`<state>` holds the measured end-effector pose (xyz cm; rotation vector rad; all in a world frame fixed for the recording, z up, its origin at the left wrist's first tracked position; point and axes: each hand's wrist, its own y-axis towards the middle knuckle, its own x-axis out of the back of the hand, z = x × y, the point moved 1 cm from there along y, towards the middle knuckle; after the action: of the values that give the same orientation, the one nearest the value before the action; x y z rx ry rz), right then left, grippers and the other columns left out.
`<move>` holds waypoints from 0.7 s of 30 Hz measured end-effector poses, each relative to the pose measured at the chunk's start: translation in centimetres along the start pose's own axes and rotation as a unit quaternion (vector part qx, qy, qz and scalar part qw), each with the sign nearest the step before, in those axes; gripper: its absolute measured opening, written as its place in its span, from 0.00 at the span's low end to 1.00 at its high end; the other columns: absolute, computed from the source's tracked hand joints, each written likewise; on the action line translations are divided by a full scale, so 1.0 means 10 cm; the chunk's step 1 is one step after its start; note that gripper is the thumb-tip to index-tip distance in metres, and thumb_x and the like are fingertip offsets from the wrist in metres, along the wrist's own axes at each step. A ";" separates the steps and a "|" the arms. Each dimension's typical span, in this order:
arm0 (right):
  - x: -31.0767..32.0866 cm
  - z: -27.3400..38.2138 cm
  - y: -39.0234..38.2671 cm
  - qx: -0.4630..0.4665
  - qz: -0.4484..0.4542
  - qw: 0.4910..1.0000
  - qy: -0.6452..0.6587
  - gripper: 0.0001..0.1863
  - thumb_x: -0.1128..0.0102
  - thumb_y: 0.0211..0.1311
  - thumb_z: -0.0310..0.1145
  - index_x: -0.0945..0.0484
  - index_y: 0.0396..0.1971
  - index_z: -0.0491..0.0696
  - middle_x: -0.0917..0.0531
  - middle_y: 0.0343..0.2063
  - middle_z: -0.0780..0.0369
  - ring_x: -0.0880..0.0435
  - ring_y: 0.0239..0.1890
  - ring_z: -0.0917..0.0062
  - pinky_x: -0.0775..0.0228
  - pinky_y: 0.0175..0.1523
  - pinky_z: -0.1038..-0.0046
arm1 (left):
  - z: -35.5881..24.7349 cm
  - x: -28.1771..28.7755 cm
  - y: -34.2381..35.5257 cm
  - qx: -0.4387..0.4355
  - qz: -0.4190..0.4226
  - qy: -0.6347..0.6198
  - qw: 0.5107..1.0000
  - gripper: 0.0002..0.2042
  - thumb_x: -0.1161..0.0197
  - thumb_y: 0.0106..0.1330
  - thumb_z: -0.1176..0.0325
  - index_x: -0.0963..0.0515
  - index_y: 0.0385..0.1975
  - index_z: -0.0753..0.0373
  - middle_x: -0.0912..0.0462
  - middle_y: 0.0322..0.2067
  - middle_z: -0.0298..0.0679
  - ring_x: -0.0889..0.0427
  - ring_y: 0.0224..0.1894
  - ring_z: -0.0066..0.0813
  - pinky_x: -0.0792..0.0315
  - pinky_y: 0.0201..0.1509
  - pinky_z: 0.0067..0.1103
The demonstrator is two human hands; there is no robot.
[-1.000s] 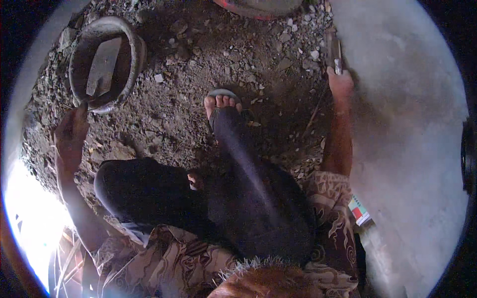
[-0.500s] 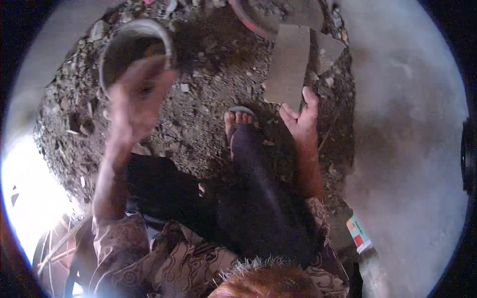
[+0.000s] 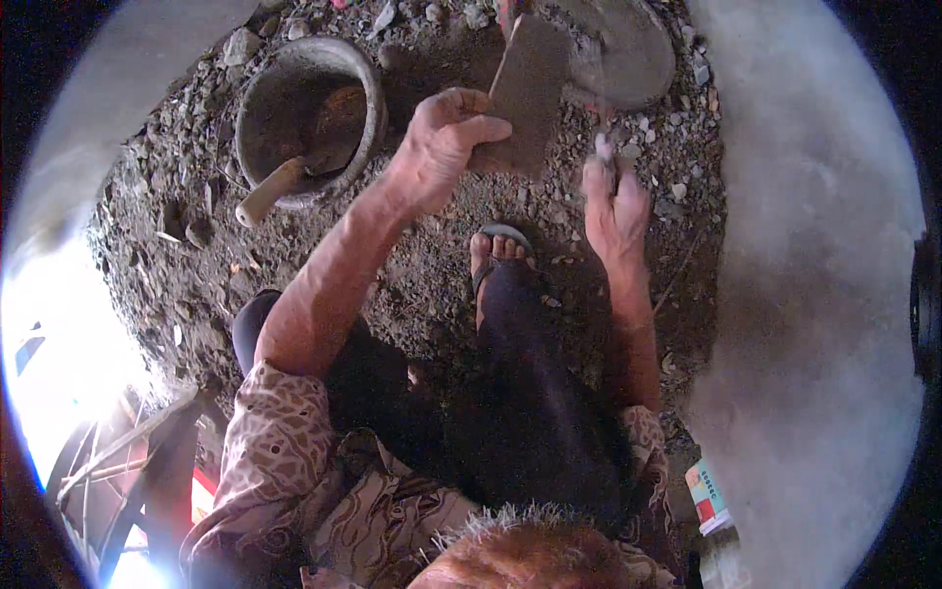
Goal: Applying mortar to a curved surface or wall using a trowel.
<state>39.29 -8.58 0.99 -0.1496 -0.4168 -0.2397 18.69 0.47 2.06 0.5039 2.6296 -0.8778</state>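
Observation:
My left hand [image 3: 446, 142] grips the near left part of a flat, grey-brown rectangular slab [image 3: 530, 93], thumb over its face. The slab is held tilted above the gravel. To its right, my right hand [image 3: 616, 211] has its fingers closed round a slim tool [image 3: 602, 147] pointing away from me. The tool's far end is blurred and its kind is hard to make out. On the left stands a round grey mortar-crusted pan [image 3: 372, 93]. A wooden-handled tool [image 3: 270, 193] leans over the pan's near rim, its head inside.
A wide shallow round dish [image 3: 643, 69] lies at the far right behind the slab. Rubble and gravel [image 3: 422, 275] cover the ground around my sandalled foot [image 3: 500, 245]. A smooth grey surface [image 3: 814, 245] runs along the right, with a small printed packet [image 3: 708, 496] on its edge.
My left hand has left the pan and moved right, taking hold of the slab. My right hand has let go of the slab. The wooden-handled tool now shows resting in the pan.

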 end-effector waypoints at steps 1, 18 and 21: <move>0.04 -0.01 0.00 0.072 -0.018 0.993 -0.087 0.19 0.41 0.68 0.48 0.24 0.37 0.43 0.21 0.19 0.55 0.19 0.21 0.62 0.31 0.27 0.65 | -0.03 0.04 0.03 -0.017 0.010 0.012 1.000 0.20 0.37 0.62 0.71 0.29 0.53 0.73 0.19 0.46 0.47 0.16 0.47 0.39 0.17 0.49 0.36; 0.21 0.06 0.68 0.278 0.166 0.920 -0.220 0.23 0.45 0.68 0.53 0.20 0.32 0.45 0.17 0.28 0.47 0.17 0.34 0.48 0.25 0.40 0.56 | -0.26 0.25 0.17 -0.063 0.045 0.047 0.996 0.22 0.32 0.58 0.69 0.25 0.50 0.76 0.16 0.42 0.46 0.14 0.36 0.28 0.16 0.34 0.23; 0.26 -0.01 0.78 0.136 0.096 0.967 -0.191 0.22 0.45 0.68 0.52 0.20 0.32 0.46 0.18 0.27 0.47 0.17 0.35 0.48 0.25 0.39 0.55 | -0.33 0.25 0.15 -0.071 0.036 0.118 0.990 0.21 0.32 0.58 0.68 0.24 0.48 0.75 0.16 0.40 0.45 0.14 0.35 0.33 0.17 0.37 0.25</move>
<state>43.70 -1.68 1.22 0.0363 -0.8079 0.0425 16.50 4.20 2.75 0.6976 2.8405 -0.6377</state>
